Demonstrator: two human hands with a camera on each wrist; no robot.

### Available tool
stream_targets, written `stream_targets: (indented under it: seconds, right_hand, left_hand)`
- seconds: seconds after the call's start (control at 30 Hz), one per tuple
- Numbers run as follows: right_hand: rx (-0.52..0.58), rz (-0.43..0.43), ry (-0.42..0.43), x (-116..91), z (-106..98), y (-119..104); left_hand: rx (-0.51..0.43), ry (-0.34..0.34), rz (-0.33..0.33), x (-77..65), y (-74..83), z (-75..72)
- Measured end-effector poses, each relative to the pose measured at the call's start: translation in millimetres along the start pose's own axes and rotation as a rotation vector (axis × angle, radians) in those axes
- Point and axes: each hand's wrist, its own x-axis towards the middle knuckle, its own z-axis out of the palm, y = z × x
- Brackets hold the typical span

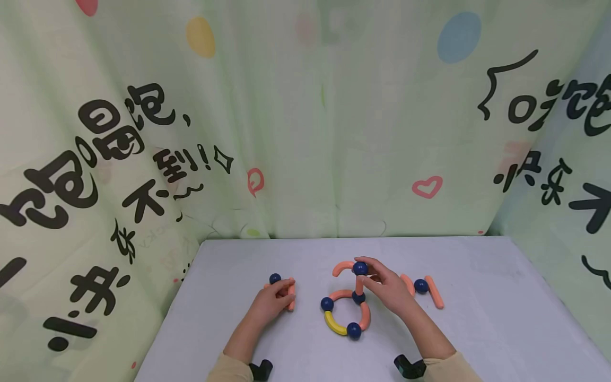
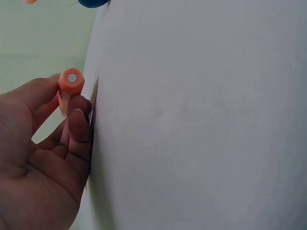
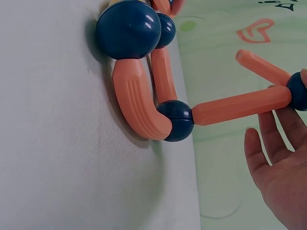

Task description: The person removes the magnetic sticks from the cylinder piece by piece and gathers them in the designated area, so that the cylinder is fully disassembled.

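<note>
My left hand pinches a straight orange magnetic rod between thumb and fingers; in the left wrist view the rod's end shows a small metal disc. A ring lies on the table, made of curved orange rods, a yellow curved rod and blue balls. From one ring ball rises a straight orange rod. On top of it is a blue ball, which my right hand holds by its fingertips. A curved orange rod sticks out from that ball.
Beyond my left hand lies another blue ball, with a bit of orange beside it. To the right of my right hand rest a blue ball and an orange rod. A printed curtain stands behind the white table.
</note>
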Motion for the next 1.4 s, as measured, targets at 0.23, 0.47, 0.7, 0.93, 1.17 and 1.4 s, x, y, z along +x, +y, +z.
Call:
stream_targets:
  seconds: [0.23, 0.47, 0.7, 0.93, 1.17, 1.4]
  right_hand:
    - [-0.015, 0.021, 0.005, 0.5, 1.3, 0.0]
    - [-0.020, 0.015, 0.011, 1.2, 1.4, 0.3]
    - [-0.020, 0.027, 0.011, 2.0, 2.3, 0.4]
    - [-0.018, 0.019, 0.009, 2.1, 2.1, 0.3]
    - [-0.003, 0.006, 0.003, 1.4, 1.8, 0.1]
    - [-0.006, 0.001, 0.009, 0.8, 0.8, 0.4]
  left_hand:
    - [-0.041, -0.024, -0.016, 1.8, 1.9, -2.3]
    - [-0.020, -0.040, 0.018, 4.0, 0.1, -3.8]
    - [0.018, -0.047, 0.078, 6.6, -1.7, -3.9]
    - [0.038, -0.059, 0.107, 7.2, 0.3, -4.0]
    - [0.100, -0.069, 0.127, 7.9, 3.0, -3.3]
    - [0.114, -0.071, 0.127, 8.2, 5.8, -2.1]
